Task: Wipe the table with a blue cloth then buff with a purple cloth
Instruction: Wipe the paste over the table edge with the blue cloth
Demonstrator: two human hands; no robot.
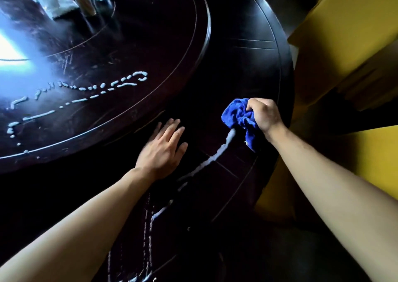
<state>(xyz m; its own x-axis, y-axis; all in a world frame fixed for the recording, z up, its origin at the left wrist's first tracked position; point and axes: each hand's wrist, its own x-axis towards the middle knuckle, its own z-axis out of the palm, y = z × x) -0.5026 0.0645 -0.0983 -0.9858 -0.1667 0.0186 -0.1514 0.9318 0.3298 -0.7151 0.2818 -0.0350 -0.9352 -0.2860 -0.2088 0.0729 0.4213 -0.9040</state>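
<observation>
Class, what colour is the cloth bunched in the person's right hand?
Blue. The cloth is gripped in the right hand, clearest in the head view.

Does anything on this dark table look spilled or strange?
Yes. Pale beads and lines of a foam-like substance lie on the raised inner disc, and a smeared streak trails from the blue cloth across the outer ring.

head cam | single wide-angle view | looks fwd+down, close over dark round table (247, 71) | both forearms in frame
</observation>
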